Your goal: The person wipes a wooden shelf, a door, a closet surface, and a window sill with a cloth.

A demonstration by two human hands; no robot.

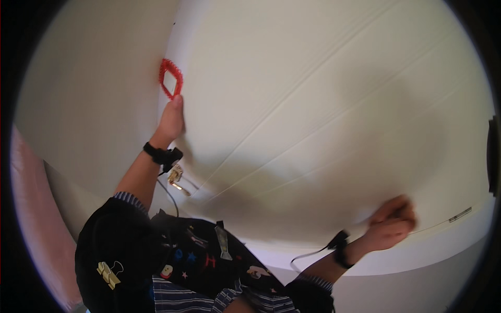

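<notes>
My left hand is raised at the door's left side, its fingers closed on the lower end of a red diamond-shaped frame. The frame has a bumpy outer edge and a pale centre, and it stands upright close to the corner of the white door. My right hand is near the door's right edge, slightly smeared, with its fingers curled in. Whatever those fingers might hold is hidden. Black straps with small devices and cables circle both wrists.
A gold lever handle juts from the door below my left wrist. A metal hinge sits on the right edge. Pink cloth hangs at the far left. A dark object is at the right rim.
</notes>
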